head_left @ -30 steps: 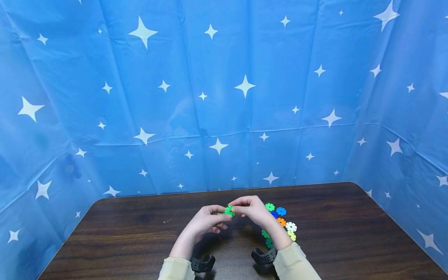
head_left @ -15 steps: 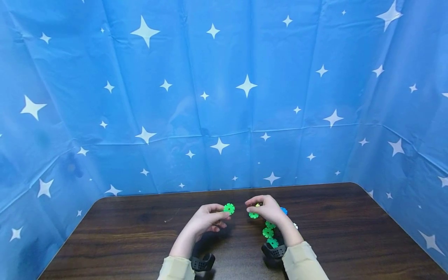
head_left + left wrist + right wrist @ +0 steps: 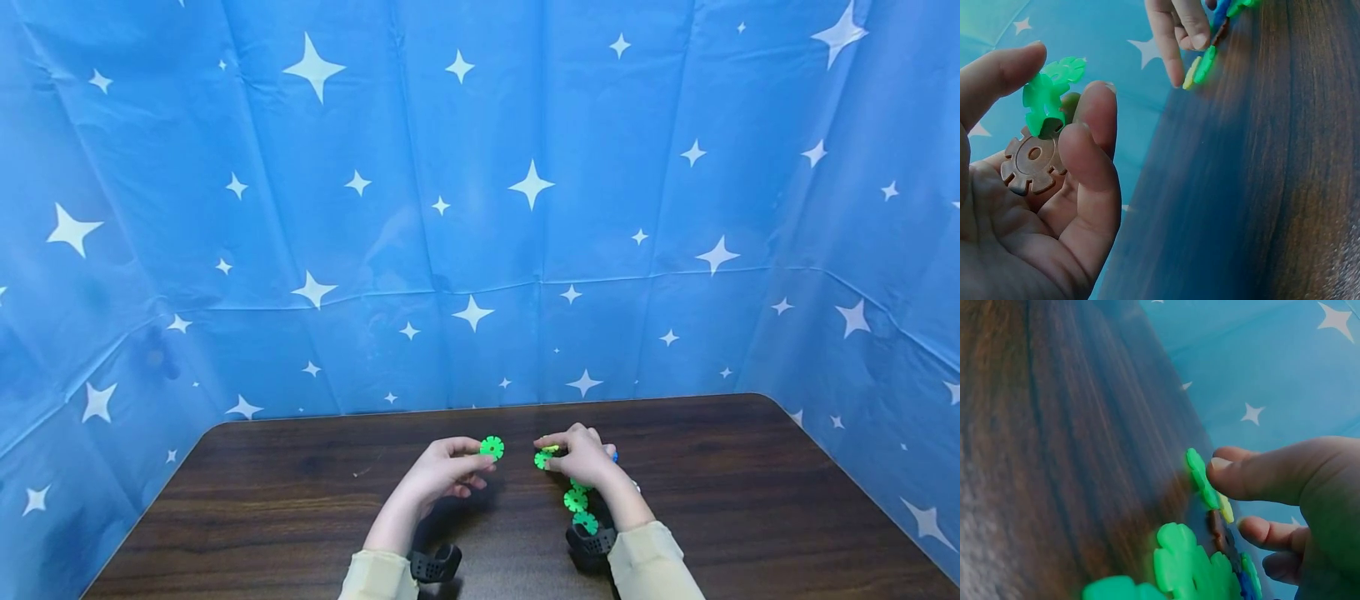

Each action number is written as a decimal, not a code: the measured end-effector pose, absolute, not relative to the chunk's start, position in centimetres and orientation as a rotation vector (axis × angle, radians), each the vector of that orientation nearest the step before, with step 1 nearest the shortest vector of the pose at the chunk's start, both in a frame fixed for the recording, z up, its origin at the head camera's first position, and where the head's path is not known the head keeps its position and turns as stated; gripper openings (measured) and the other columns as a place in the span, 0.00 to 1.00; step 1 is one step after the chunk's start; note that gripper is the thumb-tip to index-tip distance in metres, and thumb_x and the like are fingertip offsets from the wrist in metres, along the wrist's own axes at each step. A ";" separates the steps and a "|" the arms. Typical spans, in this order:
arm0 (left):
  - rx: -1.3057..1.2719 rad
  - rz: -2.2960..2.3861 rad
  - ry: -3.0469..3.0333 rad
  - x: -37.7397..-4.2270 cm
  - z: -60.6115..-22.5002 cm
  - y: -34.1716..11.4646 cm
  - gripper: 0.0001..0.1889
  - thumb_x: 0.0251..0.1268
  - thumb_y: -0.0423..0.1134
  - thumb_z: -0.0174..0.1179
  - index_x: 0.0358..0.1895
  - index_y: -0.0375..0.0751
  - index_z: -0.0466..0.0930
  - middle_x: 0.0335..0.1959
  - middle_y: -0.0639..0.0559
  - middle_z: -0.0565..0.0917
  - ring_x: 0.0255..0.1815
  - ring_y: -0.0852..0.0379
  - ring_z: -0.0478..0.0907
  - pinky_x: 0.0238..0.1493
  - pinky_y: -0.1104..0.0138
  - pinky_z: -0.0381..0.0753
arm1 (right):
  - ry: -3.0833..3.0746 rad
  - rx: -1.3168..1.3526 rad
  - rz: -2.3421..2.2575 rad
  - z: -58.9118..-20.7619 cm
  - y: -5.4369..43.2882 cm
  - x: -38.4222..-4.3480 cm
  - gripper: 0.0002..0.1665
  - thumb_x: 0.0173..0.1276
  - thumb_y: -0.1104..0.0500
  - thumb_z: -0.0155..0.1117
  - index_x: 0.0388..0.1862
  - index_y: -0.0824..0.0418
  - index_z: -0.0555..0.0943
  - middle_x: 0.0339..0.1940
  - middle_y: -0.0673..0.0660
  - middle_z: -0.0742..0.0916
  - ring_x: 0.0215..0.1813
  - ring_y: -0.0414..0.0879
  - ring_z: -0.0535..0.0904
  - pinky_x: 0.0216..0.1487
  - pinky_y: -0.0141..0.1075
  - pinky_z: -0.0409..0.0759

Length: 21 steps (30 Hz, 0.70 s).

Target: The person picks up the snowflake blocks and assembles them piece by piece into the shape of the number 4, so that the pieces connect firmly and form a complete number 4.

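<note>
My left hand [image 3: 444, 471] pinches a green snowflake disc [image 3: 492, 448] above the table. In the left wrist view the green part looks like interlocked discs, and a brown disc [image 3: 1034, 159] sits below it, among the fingers. To the right, my right hand [image 3: 588, 460] reaches down with thumb and forefinger apart, beside a yellow disc [image 3: 1191, 72] and a green disc [image 3: 1200, 478] on the table. The right wrist view has the thumb tip close beside the green disc; whether it touches cannot be told.
More discs lie partly under the right hand and forearm: a green one [image 3: 575, 500], a teal-green one [image 3: 585, 522], a blue one [image 3: 1247, 584] and a brown one [image 3: 1217, 528]. The dark wooden table [image 3: 285, 500] ends at a blue star-patterned curtain [image 3: 480, 208].
My right hand has let go of the green piece and moved right, then lowered to the yellow and green discs. The left hand keeps its hold, nearly still.
</note>
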<state>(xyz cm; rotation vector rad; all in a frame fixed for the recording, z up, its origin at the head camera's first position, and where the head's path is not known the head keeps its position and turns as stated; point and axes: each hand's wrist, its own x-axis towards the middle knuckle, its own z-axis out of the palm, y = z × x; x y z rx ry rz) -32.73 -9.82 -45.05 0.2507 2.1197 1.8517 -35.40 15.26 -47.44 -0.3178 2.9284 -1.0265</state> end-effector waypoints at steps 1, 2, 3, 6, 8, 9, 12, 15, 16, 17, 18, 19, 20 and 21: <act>0.252 1.851 2.120 -32.7 -45.1 -9.8 0.20 0.62 0.42 0.65 0.52 0.32 0.77 0.44 0.36 0.85 0.30 0.57 0.83 0.26 0.70 0.78 | 2.931 -0.321 -1.015 -47.5 15.2 -35.4 0.17 0.62 0.60 0.70 0.50 0.47 0.86 0.40 0.53 0.75 0.41 0.50 0.62 0.41 0.53 0.49; 0.253 1.850 2.121 -32.7 -45.1 -9.8 0.20 0.62 0.42 0.65 0.52 0.32 0.77 0.44 0.36 0.85 0.30 0.57 0.83 0.26 0.70 0.78 | 2.934 -0.328 -1.013 -47.5 15.2 -35.3 0.17 0.62 0.61 0.70 0.50 0.48 0.86 0.40 0.53 0.75 0.40 0.51 0.61 0.40 0.53 0.48; 0.255 1.849 2.122 -32.8 -45.1 -9.8 0.20 0.62 0.42 0.65 0.52 0.32 0.77 0.44 0.36 0.85 0.30 0.57 0.83 0.26 0.70 0.78 | 2.934 -0.329 -1.013 -47.5 15.2 -35.3 0.17 0.61 0.61 0.70 0.50 0.48 0.87 0.39 0.53 0.74 0.40 0.51 0.61 0.40 0.53 0.47; 0.257 1.848 2.124 -32.8 -45.1 -9.8 0.20 0.62 0.42 0.64 0.52 0.32 0.77 0.44 0.36 0.85 0.30 0.57 0.83 0.26 0.70 0.77 | 2.936 -0.339 -1.013 -47.6 15.2 -35.3 0.16 0.61 0.62 0.70 0.49 0.49 0.87 0.39 0.53 0.74 0.40 0.51 0.60 0.39 0.52 0.46; 0.260 1.848 2.124 -32.8 -45.1 -9.8 0.20 0.62 0.42 0.64 0.52 0.31 0.77 0.44 0.36 0.85 0.30 0.57 0.83 0.26 0.70 0.77 | 2.943 -0.347 -1.013 -47.6 15.2 -35.3 0.16 0.61 0.62 0.70 0.47 0.50 0.87 0.39 0.53 0.75 0.40 0.51 0.60 0.39 0.53 0.46; 0.263 1.847 2.125 -32.8 -45.1 -9.8 0.20 0.62 0.42 0.64 0.52 0.31 0.77 0.44 0.36 0.85 0.30 0.57 0.83 0.26 0.70 0.77 | 2.945 -0.348 -1.011 -47.5 15.2 -35.3 0.15 0.60 0.62 0.71 0.47 0.50 0.87 0.39 0.53 0.75 0.41 0.51 0.60 0.40 0.53 0.46; 0.268 1.845 2.128 -32.8 -45.1 -9.8 0.20 0.62 0.42 0.64 0.52 0.31 0.77 0.44 0.36 0.85 0.30 0.56 0.83 0.26 0.70 0.78 | 2.953 -0.360 -1.012 -47.5 15.1 -35.2 0.14 0.59 0.62 0.72 0.44 0.50 0.87 0.41 0.53 0.75 0.43 0.51 0.62 0.42 0.54 0.48; 0.267 1.844 2.128 -32.8 -45.1 -9.8 0.20 0.62 0.42 0.64 0.52 0.31 0.77 0.43 0.37 0.85 0.30 0.56 0.83 0.26 0.70 0.78 | 2.954 -0.367 -1.019 -47.5 15.0 -35.2 0.12 0.57 0.62 0.74 0.41 0.51 0.86 0.42 0.53 0.76 0.43 0.51 0.63 0.43 0.56 0.49; 0.263 1.844 2.127 -32.8 -45.1 -9.8 0.20 0.62 0.42 0.64 0.52 0.32 0.77 0.43 0.37 0.85 0.30 0.55 0.83 0.26 0.70 0.78 | 2.951 -0.372 -1.033 -47.5 15.0 -35.2 0.12 0.57 0.62 0.74 0.39 0.51 0.85 0.41 0.52 0.76 0.43 0.51 0.63 0.43 0.56 0.48; 0.261 1.844 2.125 -32.8 -45.1 -9.8 0.20 0.63 0.42 0.64 0.52 0.32 0.77 0.42 0.38 0.86 0.30 0.55 0.83 0.26 0.70 0.77 | 2.947 -0.375 -1.050 -47.4 14.9 -35.2 0.12 0.56 0.63 0.75 0.38 0.51 0.84 0.40 0.52 0.77 0.43 0.50 0.64 0.44 0.56 0.48; 0.260 1.845 2.122 -32.8 -45.1 -9.8 0.19 0.63 0.42 0.64 0.51 0.32 0.77 0.42 0.38 0.86 0.30 0.55 0.83 0.26 0.70 0.77 | 2.946 -0.380 -1.069 -47.4 14.9 -35.3 0.11 0.56 0.63 0.74 0.36 0.52 0.84 0.39 0.51 0.77 0.42 0.50 0.65 0.44 0.56 0.48; 0.256 1.845 2.119 -32.8 -45.1 -9.9 0.19 0.63 0.43 0.64 0.51 0.32 0.77 0.42 0.38 0.86 0.30 0.55 0.83 0.26 0.70 0.77 | 2.940 -0.382 -1.091 -47.4 14.8 -35.3 0.11 0.56 0.64 0.74 0.35 0.52 0.83 0.37 0.50 0.78 0.40 0.49 0.66 0.44 0.56 0.47; 0.256 1.846 2.116 -32.8 -45.1 -9.9 0.19 0.63 0.43 0.64 0.51 0.32 0.77 0.41 0.39 0.86 0.30 0.55 0.83 0.26 0.69 0.77 | 2.936 -0.390 -1.122 -47.4 14.8 -35.4 0.10 0.56 0.65 0.73 0.34 0.53 0.82 0.34 0.50 0.78 0.38 0.48 0.68 0.44 0.56 0.46; 0.256 1.847 2.115 -32.8 -45.1 -9.9 0.19 0.63 0.43 0.64 0.51 0.32 0.77 0.41 0.39 0.86 0.30 0.55 0.83 0.26 0.69 0.77 | 2.930 -0.391 -1.151 -47.4 14.8 -35.5 0.09 0.56 0.65 0.73 0.33 0.54 0.82 0.32 0.49 0.79 0.36 0.47 0.69 0.44 0.56 0.46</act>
